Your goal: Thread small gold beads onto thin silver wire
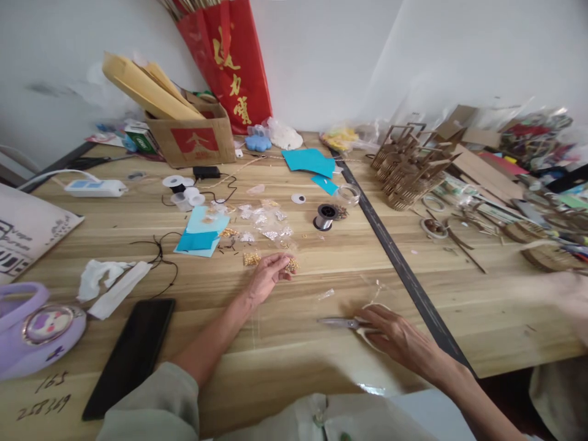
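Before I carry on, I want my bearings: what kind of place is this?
Probably a small craft or jewellery-making workspace: the wooden table holds a spool of wire, gold beads in a clear bag, and scissors at the right hand.

Left of the left fingers (pixel 277 260), a black phone (pixel 133 355) is lying; beyond them, a red bag (pixel 250 67) is standing.

Pale grey-green top (pixel 275 427), buttoned in front
The wide left sleeve (pixel 156 398) stops near the elbow; small round green buttons (pixel 318 419)
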Demonstrator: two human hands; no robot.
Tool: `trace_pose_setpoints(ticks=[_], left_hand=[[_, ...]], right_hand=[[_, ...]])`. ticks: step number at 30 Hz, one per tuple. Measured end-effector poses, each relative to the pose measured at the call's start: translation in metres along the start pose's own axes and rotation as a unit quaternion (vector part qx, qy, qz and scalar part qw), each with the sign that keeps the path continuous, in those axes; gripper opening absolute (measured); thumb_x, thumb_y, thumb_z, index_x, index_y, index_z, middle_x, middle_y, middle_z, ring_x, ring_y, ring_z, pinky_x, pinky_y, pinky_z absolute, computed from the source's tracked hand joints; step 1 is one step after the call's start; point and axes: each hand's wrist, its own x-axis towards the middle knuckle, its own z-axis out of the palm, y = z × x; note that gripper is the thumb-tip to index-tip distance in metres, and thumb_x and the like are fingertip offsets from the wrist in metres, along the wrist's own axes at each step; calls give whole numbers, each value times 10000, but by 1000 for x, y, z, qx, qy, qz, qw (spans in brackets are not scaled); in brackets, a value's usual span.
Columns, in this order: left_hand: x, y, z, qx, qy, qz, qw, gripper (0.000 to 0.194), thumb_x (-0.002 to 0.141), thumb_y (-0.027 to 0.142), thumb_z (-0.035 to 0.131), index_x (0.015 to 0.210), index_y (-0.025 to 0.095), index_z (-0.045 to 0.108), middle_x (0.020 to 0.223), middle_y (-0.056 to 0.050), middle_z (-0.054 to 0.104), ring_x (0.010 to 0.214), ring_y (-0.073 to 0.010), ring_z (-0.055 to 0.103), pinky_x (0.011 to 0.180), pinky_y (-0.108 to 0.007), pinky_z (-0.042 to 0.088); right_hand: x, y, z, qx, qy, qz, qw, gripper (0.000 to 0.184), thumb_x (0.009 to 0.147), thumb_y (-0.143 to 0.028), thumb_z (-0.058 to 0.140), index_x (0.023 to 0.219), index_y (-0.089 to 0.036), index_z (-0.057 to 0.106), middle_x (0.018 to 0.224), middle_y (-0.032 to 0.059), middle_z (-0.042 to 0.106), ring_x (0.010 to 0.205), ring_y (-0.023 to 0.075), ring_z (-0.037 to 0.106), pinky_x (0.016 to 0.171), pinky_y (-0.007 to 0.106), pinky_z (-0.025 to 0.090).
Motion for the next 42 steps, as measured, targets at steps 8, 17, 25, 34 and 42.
trace_pose_setpoints(ticks=[8, 17, 25, 34, 42], left_hand=[[-2, 2, 1, 0, 0, -1, 1000, 287, 639, 267, 775, 858, 103, 690, 715, -32, 655, 621, -150, 662, 515, -221, 508], [-1, 0, -1, 3, 3, -4, 1000, 315, 628, 268, 791, 873, 104, 679, 762, -31, 666, 613, -136, 661, 518, -212, 506], [1, 0, 0, -6, 28, 13, 999, 347, 595, 250, 809, 875, 113, 656, 818, -40, 688, 607, -143, 670, 514, -218, 503], [2, -2, 0, 8, 42, 43, 998, 337, 590, 246, 808, 845, 119, 628, 733, 0, 645, 608, -135, 657, 542, -227, 503], [3, -7, -4, 88, 46, 73, 992, 321, 622, 229, 784, 879, 133, 617, 796, -7, 635, 657, -124, 638, 596, -242, 516]], right_hand=[[17, -18, -17, -20, -65, -66, 995, 323, 845, -76, 466, 1101, -246, 566, 1041, 61, 589, 917, 180, 588, 798, 313, 482], [77, -28, -11, -160, -71, -65, 982, 258, 814, 24, 437, 923, -160, 581, 934, 60, 592, 693, 140, 576, 567, 242, 360], [81, -21, 11, -214, -48, -103, 970, 247, 810, 5, 454, 964, -172, 533, 976, 85, 586, 761, 177, 582, 573, 262, 348], [46, 9, -36, -248, -31, 6, 968, 224, 828, 13, 402, 799, -182, 510, 786, 34, 578, 555, 142, 549, 455, 264, 219], [37, 38, -30, -209, -9, 65, 976, 74, 861, -178, 504, 863, -179, 578, 816, 58, 632, 659, 173, 626, 486, 238, 333]])
